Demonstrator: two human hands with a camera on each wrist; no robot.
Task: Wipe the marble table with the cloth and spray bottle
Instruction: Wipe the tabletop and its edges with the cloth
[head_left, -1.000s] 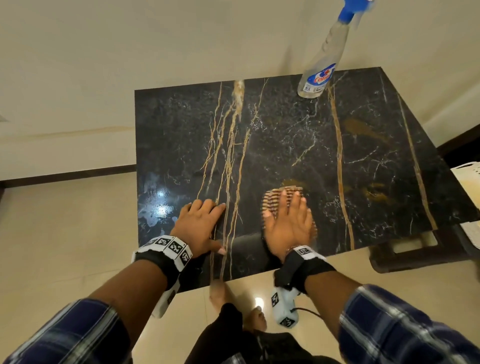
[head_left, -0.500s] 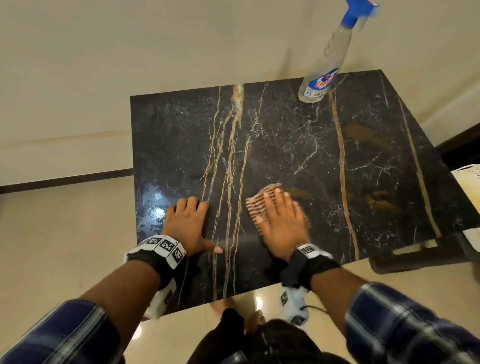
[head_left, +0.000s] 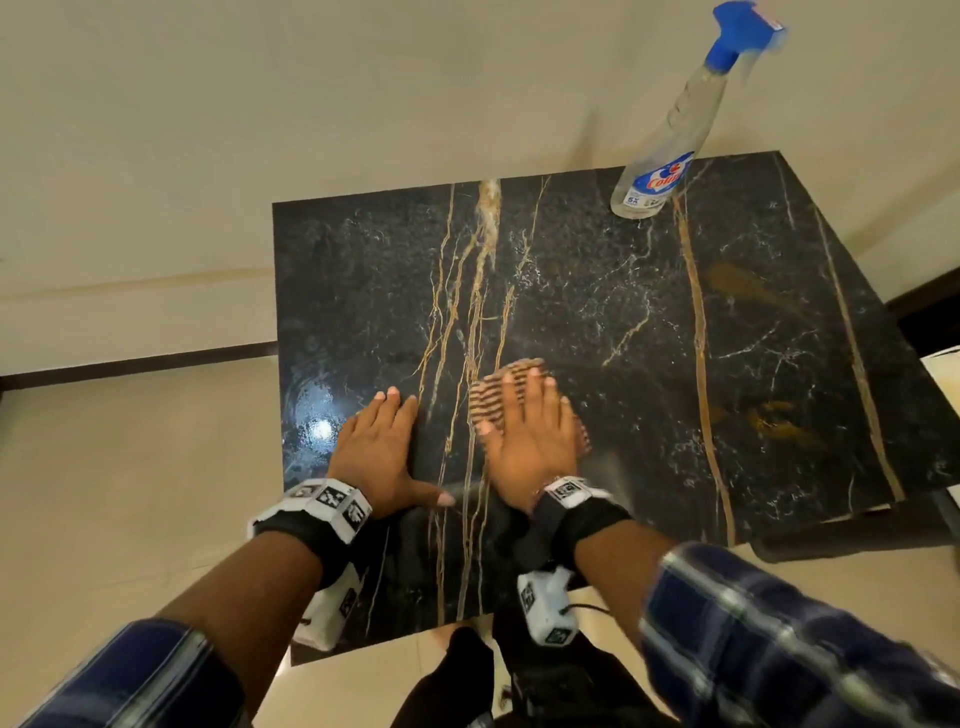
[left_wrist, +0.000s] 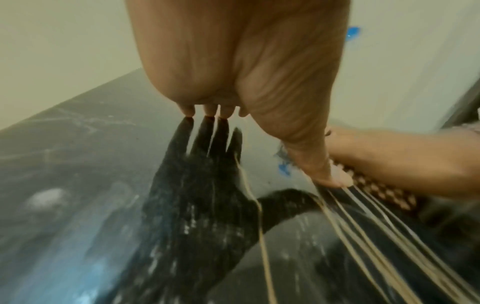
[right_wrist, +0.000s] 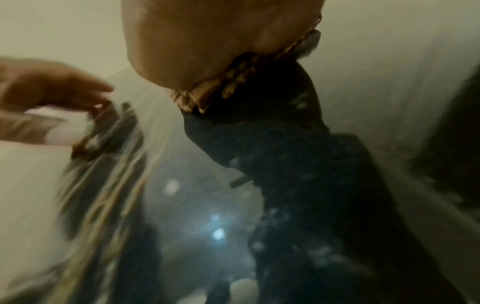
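The black marble table (head_left: 649, 322) with gold veins fills the head view. My right hand (head_left: 530, 421) lies flat, fingers straight, pressing a brown striped cloth (head_left: 488, 400) onto the near middle of the top; the cloth (right_wrist: 226, 88) shows under the palm in the blurred right wrist view. My left hand (head_left: 384, 441) rests flat on the marble just left of it, thumb spread; its fingertips (left_wrist: 207, 109) touch the glossy surface. A clear spray bottle (head_left: 670, 150) with a blue trigger stands at the far right edge, out of both hands' reach.
A beige wall stands behind the table, with a dark skirting board (head_left: 135, 358) at the left. Cream floor tiles (head_left: 104, 493) surround the table. A dark frame (head_left: 857, 535) shows under the near right corner. A white object (head_left: 945, 364) sits at the right edge.
My right hand has slid the cloth leftward, close to the left hand and slightly away from me. The left hand has stayed flat in place. The bottle has not moved.
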